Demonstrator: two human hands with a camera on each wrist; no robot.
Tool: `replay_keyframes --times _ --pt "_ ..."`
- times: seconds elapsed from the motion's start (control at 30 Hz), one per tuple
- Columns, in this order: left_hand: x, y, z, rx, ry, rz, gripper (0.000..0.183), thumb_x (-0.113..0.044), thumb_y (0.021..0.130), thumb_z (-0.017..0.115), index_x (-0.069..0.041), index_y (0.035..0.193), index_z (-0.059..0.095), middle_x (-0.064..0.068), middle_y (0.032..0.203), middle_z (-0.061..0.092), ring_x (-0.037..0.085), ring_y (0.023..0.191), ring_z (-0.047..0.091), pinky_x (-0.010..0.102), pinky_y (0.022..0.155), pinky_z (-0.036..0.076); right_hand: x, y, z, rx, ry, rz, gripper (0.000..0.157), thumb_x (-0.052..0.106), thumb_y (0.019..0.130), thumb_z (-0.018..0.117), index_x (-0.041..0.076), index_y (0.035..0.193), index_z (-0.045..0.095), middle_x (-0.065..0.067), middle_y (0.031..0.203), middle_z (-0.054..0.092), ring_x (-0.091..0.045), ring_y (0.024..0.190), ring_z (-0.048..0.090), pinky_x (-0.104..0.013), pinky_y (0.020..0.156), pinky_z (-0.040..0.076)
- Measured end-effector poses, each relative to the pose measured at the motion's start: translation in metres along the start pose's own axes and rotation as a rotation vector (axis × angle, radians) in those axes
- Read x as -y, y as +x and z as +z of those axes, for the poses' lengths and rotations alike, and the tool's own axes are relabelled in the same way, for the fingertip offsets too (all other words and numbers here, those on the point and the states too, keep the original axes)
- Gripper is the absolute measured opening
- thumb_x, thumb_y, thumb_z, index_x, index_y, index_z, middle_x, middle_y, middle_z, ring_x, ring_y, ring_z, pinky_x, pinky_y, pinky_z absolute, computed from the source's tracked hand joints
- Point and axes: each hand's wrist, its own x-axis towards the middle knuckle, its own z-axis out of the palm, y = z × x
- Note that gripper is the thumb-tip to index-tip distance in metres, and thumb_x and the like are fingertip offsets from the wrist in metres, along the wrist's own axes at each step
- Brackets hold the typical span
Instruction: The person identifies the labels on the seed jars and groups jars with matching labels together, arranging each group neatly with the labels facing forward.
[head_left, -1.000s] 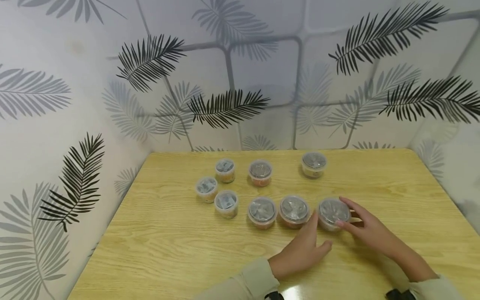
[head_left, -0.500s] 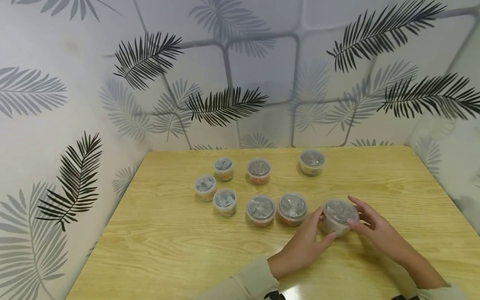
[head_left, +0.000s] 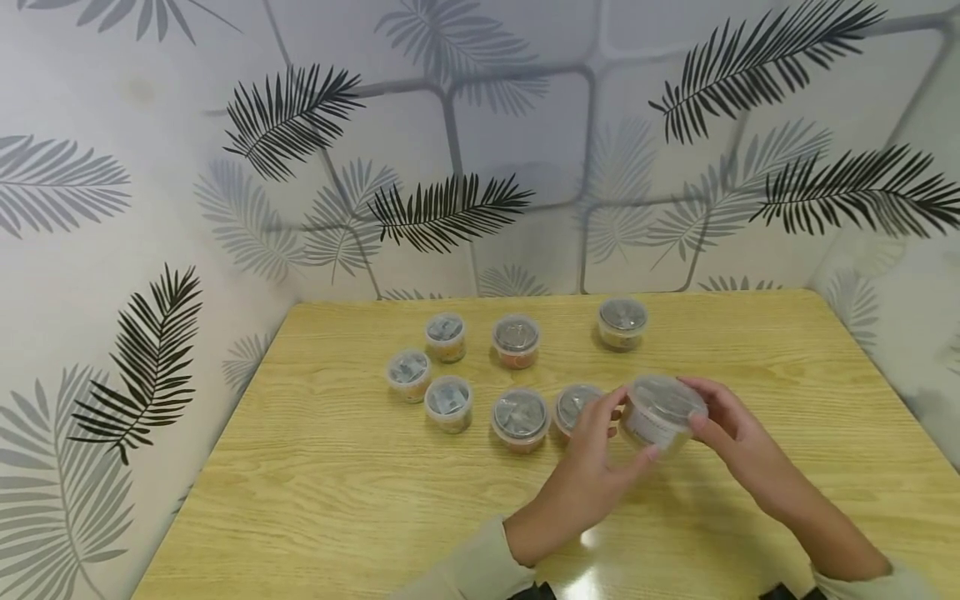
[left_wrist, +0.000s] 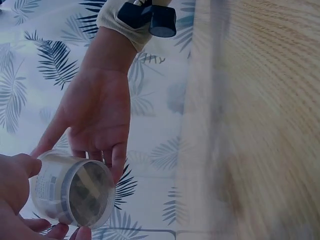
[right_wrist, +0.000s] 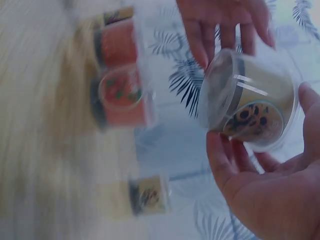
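Between both hands is a clear round plastic tub [head_left: 660,412] with a greyish lid, raised off the table and tilted. My left hand [head_left: 573,479] holds its left side, thumb low at the front and fingers by the rim. On the other side my right hand [head_left: 750,454] grips it, thumb near the lid's edge. In the right wrist view the tub [right_wrist: 250,100] carries a round printed label [right_wrist: 256,121]. Just behind the left hand stands a reddish tub [head_left: 576,404], partly hidden by its fingers. Beside that is another reddish tub [head_left: 521,421].
Three smaller tubs, one of them [head_left: 448,404] nearest me, are grouped left on the wooden table [head_left: 322,500]. Farther back stand an orange-red tub [head_left: 516,340] and a pale tub [head_left: 622,323]. A leaf-patterned wall [head_left: 517,150] borders the table's back.
One second ago the tub stood on the table, with my right hand on it and my left hand beside it. Both hands now hold it, lifted and tilted, its label side showing.
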Motion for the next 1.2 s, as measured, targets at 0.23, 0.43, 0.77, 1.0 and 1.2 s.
replay_keyframes --times 0.23,0.43,0.77,1.0,1.2 --pt "0.002 -0.005 -0.012 -0.101 -0.006 0.027 0.068 -0.041 0.093 0.053 -0.016 0.146 0.018 0.002 0.132 0.032 0.012 0.117 0.034 0.029 0.096 0.039 0.017 0.013 0.024 -0.014 0.010 0.060 0.040 0.017 0.101 0.039 0.007 0.138 0.026 -0.014 0.127 0.039 -0.012 0.110 0.045 -0.016 0.086 0.042" --pt "0.007 -0.010 -0.019 -0.158 -0.082 -0.049 0.064 -0.041 0.092 0.056 -0.021 0.142 0.023 -0.002 0.124 0.034 0.012 0.108 0.039 0.025 0.083 0.045 0.016 0.019 0.037 0.005 0.051 0.066 0.039 0.017 0.101 0.038 0.008 0.138 0.027 -0.013 0.126 0.040 -0.016 0.110 0.045 -0.020 0.088 0.042" --pt "0.018 -0.016 -0.027 -0.148 -0.138 -0.050 0.070 -0.032 0.087 0.066 -0.019 0.140 0.021 -0.002 0.127 0.037 0.014 0.107 0.044 0.029 0.083 0.044 0.015 0.020 0.046 0.114 0.128 0.010 0.046 0.013 0.102 0.035 0.006 0.145 0.021 -0.017 0.136 0.035 -0.013 0.119 0.043 -0.019 0.092 0.040" --pt "0.017 -0.018 -0.028 -0.095 -0.161 -0.026 0.077 -0.029 0.087 0.066 -0.020 0.144 0.016 -0.003 0.133 0.039 0.013 0.112 0.042 0.028 0.090 0.040 0.016 0.018 0.052 0.168 0.148 -0.027 0.061 0.004 0.097 0.046 0.009 0.149 0.015 -0.019 0.141 0.027 -0.008 0.119 0.043 -0.021 0.090 0.043" --pt "0.018 -0.019 -0.028 -0.081 -0.195 -0.027 0.076 -0.027 0.088 0.066 -0.016 0.145 0.017 -0.004 0.132 0.038 0.012 0.113 0.041 0.029 0.092 0.039 0.013 0.018 0.053 0.150 0.171 0.008 0.057 0.006 0.098 0.045 0.011 0.148 0.018 -0.021 0.142 0.026 -0.008 0.120 0.042 -0.021 0.092 0.042"
